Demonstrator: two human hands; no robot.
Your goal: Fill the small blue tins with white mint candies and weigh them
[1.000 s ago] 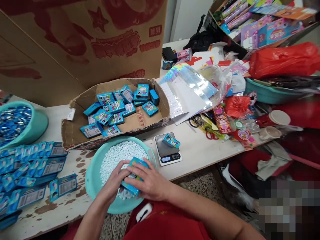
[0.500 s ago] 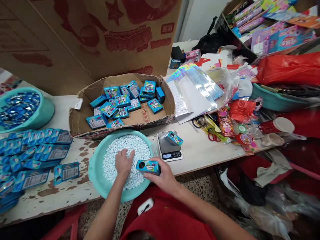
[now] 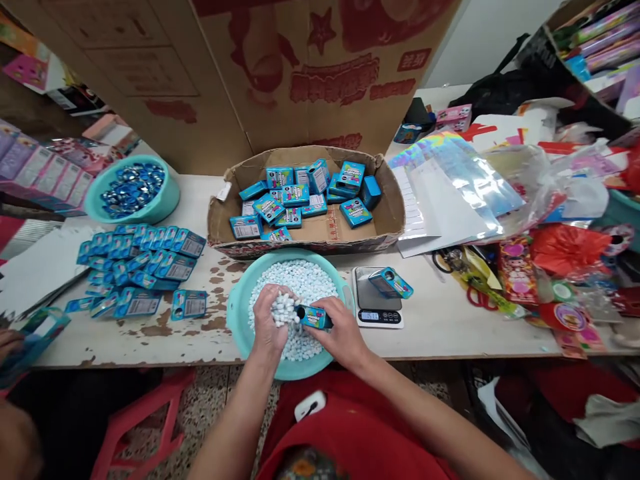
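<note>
My left hand [image 3: 269, 321] is cupped over the teal basin [image 3: 239, 303] and holds a heap of small white candies [image 3: 283, 309]. My right hand [image 3: 341, 333] grips a small blue box [image 3: 313, 316], its open end turned toward the candies. The two hands almost touch above the basin, which is full of the same white candies [image 3: 305, 280]. Beside the basin stands a small digital scale [image 3: 376, 312] with another blue box [image 3: 391, 283] lying on it.
A torn cardboard tray [image 3: 387, 217] behind the basin holds several blue boxes. Flat blue box blanks [image 3: 140, 263] lie at the left, near a teal bowl [image 3: 167, 200] of blue pieces. Holographic bags [image 3: 453, 177], scissors and wrappers clutter the right. Another person's hand [image 3: 9, 341] shows at far left.
My left hand scooped up white candies from the basin and lifted them to the box. My right hand brought the box's open end against them. The camera view shifted left.
</note>
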